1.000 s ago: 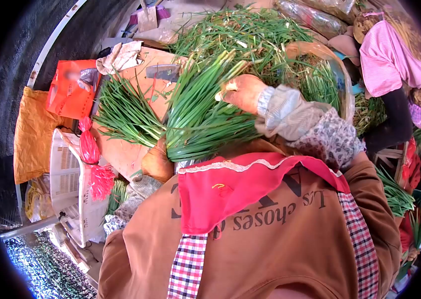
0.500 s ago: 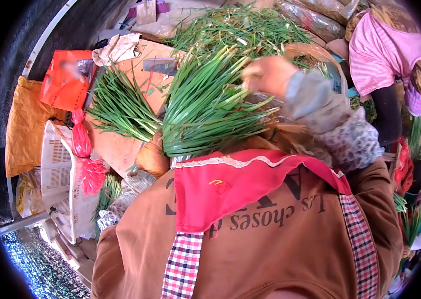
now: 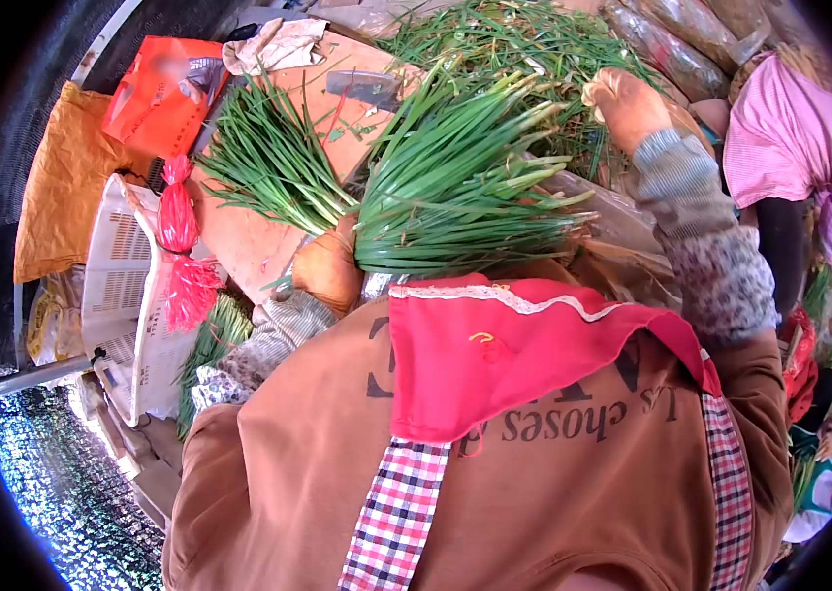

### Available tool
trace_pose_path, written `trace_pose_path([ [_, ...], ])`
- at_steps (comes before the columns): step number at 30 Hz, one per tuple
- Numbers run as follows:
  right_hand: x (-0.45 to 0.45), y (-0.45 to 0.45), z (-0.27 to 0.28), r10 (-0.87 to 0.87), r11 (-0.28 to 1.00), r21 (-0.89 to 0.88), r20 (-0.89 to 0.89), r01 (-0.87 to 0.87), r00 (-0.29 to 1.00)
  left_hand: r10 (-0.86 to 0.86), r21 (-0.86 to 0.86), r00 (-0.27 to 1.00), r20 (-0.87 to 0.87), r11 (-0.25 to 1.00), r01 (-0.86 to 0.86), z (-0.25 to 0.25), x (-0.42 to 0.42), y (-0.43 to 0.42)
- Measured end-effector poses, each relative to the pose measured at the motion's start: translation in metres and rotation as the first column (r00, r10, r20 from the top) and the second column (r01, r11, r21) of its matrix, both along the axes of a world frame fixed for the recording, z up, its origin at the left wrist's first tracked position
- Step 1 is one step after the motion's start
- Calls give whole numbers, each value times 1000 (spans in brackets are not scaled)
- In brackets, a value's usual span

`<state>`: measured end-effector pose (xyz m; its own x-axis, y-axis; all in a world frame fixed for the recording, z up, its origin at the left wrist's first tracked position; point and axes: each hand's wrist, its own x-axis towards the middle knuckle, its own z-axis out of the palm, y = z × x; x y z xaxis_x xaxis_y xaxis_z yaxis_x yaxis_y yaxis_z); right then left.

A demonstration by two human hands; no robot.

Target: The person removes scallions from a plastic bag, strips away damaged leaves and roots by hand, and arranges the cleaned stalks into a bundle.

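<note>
Right hand [image 3: 630, 106], arm [image 3: 692, 207] extended forward, has fingers curled together beyond the bunch of long green pale-ended stalks [image 3: 465, 192] ahead of the red cloth bib [image 3: 495, 369], left hand [image 3: 325, 271] clasping its left end, fingers hidden.

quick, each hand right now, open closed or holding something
Left hand: closed, holding greens.
Right hand: loosely curled, apart from the greens; can't tell whether anything is pinched in it.

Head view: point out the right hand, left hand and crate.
Right hand [image 3: 633, 108]: head view, back of the hand.
Left hand [image 3: 327, 270]: head view, back of the hand.
Crate [image 3: 121, 284]: head view, its pale wall.
</note>
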<state>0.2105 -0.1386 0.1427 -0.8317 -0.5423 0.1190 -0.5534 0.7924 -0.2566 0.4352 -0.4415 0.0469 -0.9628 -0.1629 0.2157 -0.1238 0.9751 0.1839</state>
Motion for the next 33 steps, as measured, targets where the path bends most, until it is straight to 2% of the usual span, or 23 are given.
trace_pose_path([
  [1,6,6,-1,-133,969,-167,278,184,951,61,-89,998,6,994,-60,6,-2,4],
  [2,19,-2,-11,207,874,-484,277,-50,938,-16,-28,996,90,999,18,20,-3,4],
  [4,53,-27,0,535,699,-579,34,-420,844,-91,-16,996,-19,996,91,17,-5,2],
  [5,76,-46,16,571,743,-377,-74,-553,818,-74,-67,997,-16,995,72,17,-5,4],
  [9,112,-105,3,634,749,-1,-290,-663,717,-159,59,968,193,987,150,23,-8,-2],
  [10,110,-111,-23,663,688,-48,-363,-724,654,-187,61,975,121,982,181,23,-7,-2],
  [11,109,-111,-18,695,639,-160,-298,-752,654,-212,63,976,48,976,209,24,-4,-2],
  [12,104,-99,2,707,574,-550,-42,-607,706,-233,63,972,-28,970,234,24,-4,-2],
  [13,97,-79,16,743,487,-823,213,-293,635,-218,55,976,-3,974,218,25,-4,-3],
  [15,50,-30,15,778,381,-925,321,1,540,-184,41,982,49,982,183,28,-2,-4],
  [17,4,32,31,682,346,-915,397,207,614,-194,4,981,14,981,194,23,-2,-7],
  [19,-34,85,56,442,315,-894,435,319,784,-195,-54,981,-8,980,194,17,-3,-10],
  [20,-38,84,77,-88,545,-735,429,404,899,-196,-56,981,8,979,196,16,-3,-11],
  [21,-45,77,82,-278,524,-743,313,416,908,-199,-58,980,24,978,200,15,-4,-12],
  [23,-53,54,91,-409,481,-814,119,325,905,-220,-48,975,31,974,221,15,-8,-13],
  [24,-50,32,87,-337,622,-734,66,274,939,-236,-34,971,26,971,237,17,-9,-13],
  [26,-39,-21,84,85,854,-517,255,62,963,-248,-33,969,12,968,248,24,-10,-10],
  [27,-54,-60,59,-101,979,-96,543,181,834,-244,-43,970,1,969,244,30,-10,-6],
  [28,-23,-90,74,-190,982,132,674,137,714,-240,-53,971,-10,970,239,32,-11,-4],
  [29,-39,-106,15,-168,982,151,399,116,902,-256,-23,967,-9,967,256,31,-11,-5],
  [30,-24,-116,31,-172,978,193,552,75,816,-270,9,963,-6,963,270,30,-10,-8],
  [31,-30,-122,21,-203,943,332,489,34,849,-283,40,959,-5,958,283,28,-10,-10],
  [33,-72,-98,-14,-323,935,306,536,177,780,-267,36,964,-3,963,267,27,-8,-12],
])
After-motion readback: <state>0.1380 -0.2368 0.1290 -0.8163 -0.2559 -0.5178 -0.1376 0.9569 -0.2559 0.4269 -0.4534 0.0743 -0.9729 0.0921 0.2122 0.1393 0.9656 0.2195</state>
